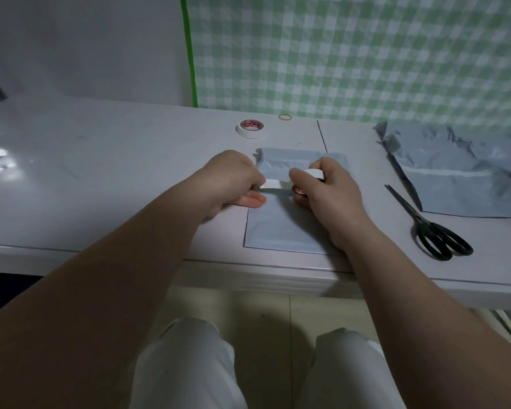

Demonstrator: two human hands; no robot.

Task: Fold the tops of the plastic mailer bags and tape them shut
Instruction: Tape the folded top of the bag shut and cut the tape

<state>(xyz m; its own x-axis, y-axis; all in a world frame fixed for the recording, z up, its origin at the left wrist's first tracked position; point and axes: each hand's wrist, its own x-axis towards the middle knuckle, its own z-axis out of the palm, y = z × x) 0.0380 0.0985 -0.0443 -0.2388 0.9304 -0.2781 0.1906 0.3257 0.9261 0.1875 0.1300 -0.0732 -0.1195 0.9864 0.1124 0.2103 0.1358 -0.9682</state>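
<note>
Head view: left hand (233, 181), knuckles up, pinches the free end of a matte white tape strip (273, 184) between curled fingers. Smooth grey mailer bag (281, 228) lies flat on the table (130, 172) beneath both hands, its top creased. Right hand (331, 190) has its fingers wrapped around the round tape roll (313, 174). Black scissors (434, 228) lie further right, beside crumpled bags (455, 184).

A pale grey counter (130, 172) is seen across the middle. Its top is divided by a thin dark seam (322, 137) and marked at the left by a bright patch of reflected light (0, 160). Behind it, a plain grey-white wall (86, 39) is met by a green-and-white checked cloth (366, 54), edged with a green strip (189, 54). Below the counter's front edge, a pale tiled floor (278, 314) is shown.
</note>
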